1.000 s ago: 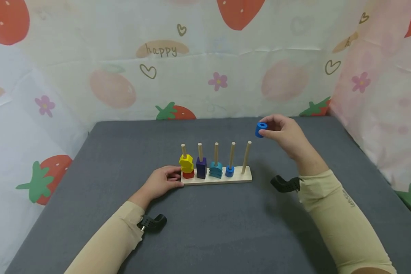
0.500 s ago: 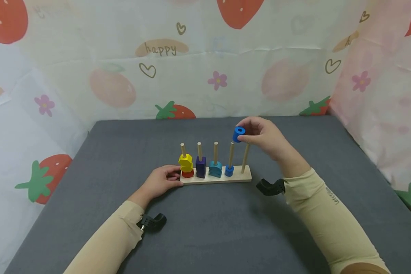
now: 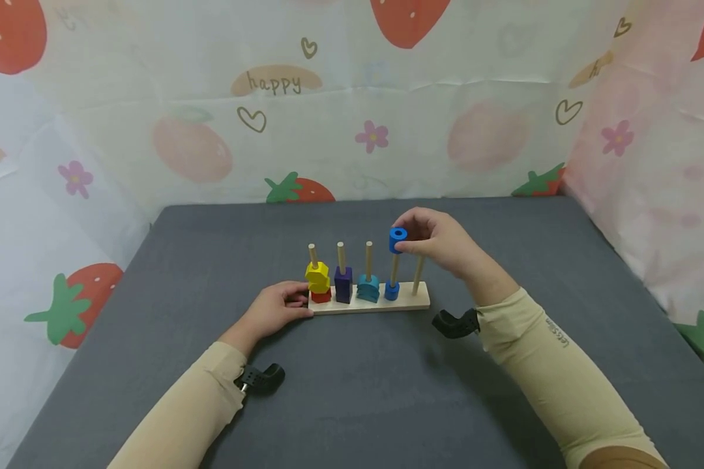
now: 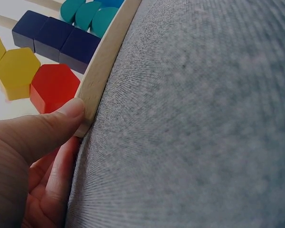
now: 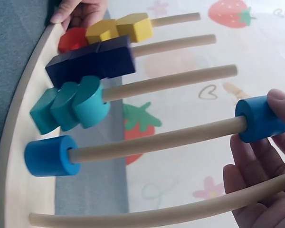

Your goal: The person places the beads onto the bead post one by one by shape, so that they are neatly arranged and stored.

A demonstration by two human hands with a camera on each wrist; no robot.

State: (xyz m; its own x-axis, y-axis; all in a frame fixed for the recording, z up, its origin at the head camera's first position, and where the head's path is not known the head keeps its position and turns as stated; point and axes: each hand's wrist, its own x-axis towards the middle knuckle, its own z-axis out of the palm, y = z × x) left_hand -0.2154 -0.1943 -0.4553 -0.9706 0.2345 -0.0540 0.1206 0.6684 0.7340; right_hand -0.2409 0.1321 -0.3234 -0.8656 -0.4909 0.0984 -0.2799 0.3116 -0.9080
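A wooden peg stacker (image 3: pixel 369 309) with several upright pegs stands on the table. My left hand (image 3: pixel 277 307) grips its left end, thumb (image 4: pixel 52 126) against the board's edge. My right hand (image 3: pixel 440 242) pinches a blue cylinder bead (image 3: pixel 397 240) at the top of the fourth peg; in the right wrist view that peg's tip (image 5: pixel 232 126) enters the bead's hole. Another blue cylinder (image 5: pixel 52 156) sits at the same peg's base. The other pegs bear red and yellow hexagon beads (image 3: pixel 318 278), dark purple blocks (image 3: pixel 343 285) and teal half-round beads (image 3: pixel 368 288). The rightmost peg (image 5: pixel 156 216) is bare.
The stacker rests on a grey cloth-covered table (image 3: pixel 352 391). Behind and beside it hang fabric walls (image 3: pixel 352 150) printed with strawberries and flowers. A black wrist camera mount (image 3: pixel 264 379) sits on the left wrist, and another mount (image 3: pixel 454 324) on the right.
My right hand has carried the blue cylinder bead leftward and down, from beyond the rightmost peg onto the tip of the fourth peg. My left hand has stayed on the stacker's end.
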